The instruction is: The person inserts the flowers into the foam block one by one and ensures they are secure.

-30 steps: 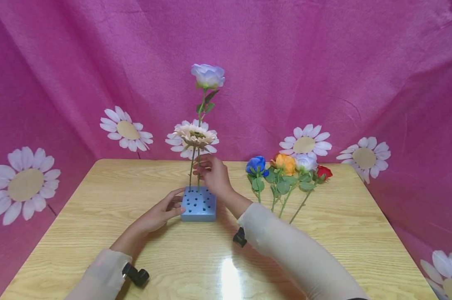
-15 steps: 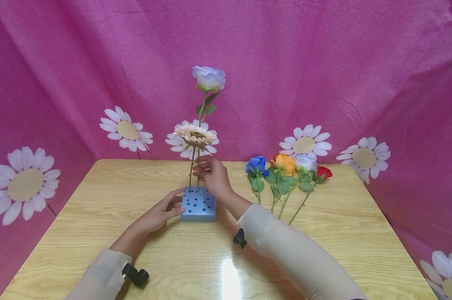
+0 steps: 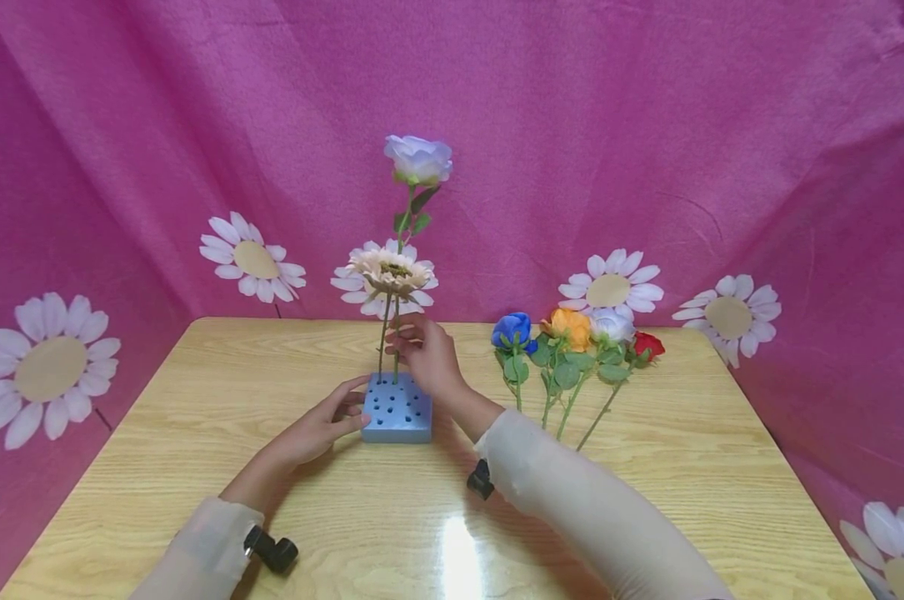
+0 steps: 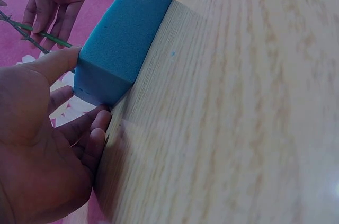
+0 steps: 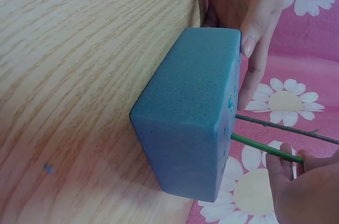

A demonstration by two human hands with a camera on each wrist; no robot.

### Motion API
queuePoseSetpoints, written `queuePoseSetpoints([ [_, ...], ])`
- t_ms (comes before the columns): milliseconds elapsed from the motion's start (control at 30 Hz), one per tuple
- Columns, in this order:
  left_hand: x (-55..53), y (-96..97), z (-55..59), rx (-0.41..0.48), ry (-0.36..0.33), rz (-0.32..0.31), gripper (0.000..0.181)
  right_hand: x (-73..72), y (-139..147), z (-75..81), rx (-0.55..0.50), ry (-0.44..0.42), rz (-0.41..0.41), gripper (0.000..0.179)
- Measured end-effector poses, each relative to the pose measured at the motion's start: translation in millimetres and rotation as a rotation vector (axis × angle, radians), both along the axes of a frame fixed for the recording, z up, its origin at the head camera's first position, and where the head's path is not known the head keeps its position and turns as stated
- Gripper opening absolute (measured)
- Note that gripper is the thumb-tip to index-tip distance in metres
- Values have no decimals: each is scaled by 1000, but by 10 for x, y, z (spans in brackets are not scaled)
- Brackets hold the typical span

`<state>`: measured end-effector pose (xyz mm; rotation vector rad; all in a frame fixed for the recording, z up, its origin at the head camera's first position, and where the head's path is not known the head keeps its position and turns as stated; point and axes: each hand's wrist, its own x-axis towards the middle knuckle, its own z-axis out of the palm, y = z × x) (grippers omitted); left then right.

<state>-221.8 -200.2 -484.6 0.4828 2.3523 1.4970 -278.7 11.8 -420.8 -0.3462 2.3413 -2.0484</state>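
Observation:
A blue floral foam block (image 3: 397, 408) with a pattern of holes in its top rests on the table. My left hand (image 3: 320, 427) holds its left side, thumb (image 4: 55, 65) on the top edge and fingers against the side. The right hand (image 3: 431, 354) pinches the green stem (image 5: 265, 148) of a pale lilac-white rose (image 3: 419, 160), low down behind the block. That stem's lower end enters a hole in the back row. Just left of it stands a cream gerbera-like flower (image 3: 392, 271), its darker stem (image 5: 286, 127) upright in another back-row hole.
To the right on the wooden table (image 3: 616, 500) lie a blue rose (image 3: 513, 330), an orange flower (image 3: 569, 327), a white flower (image 3: 611, 325) and a red rose (image 3: 648, 345), stems toward me. A pink daisy-print curtain (image 3: 511, 208) hangs behind the table. A small blue crumb (image 5: 48, 168) lies near the block.
The lilac-white rose has sunk slightly and shifted a touch right, the right hand still pinching its stem. My left hand and the foam block have stayed in place.

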Motion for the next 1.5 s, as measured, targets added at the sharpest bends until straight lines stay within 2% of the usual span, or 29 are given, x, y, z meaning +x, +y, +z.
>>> queuePoseSetpoints([
  [633,2,1,-1,0,-25,8,67,64,-7,-86,84,36,6,18],
  [1133,-3,-1,-7,13,-17,1,67,85,8,-156,179,65,-1,11],
  [1500,-11,-7,-20,19,-8,-9,66,83,12,-217,204,104,10,13],
])
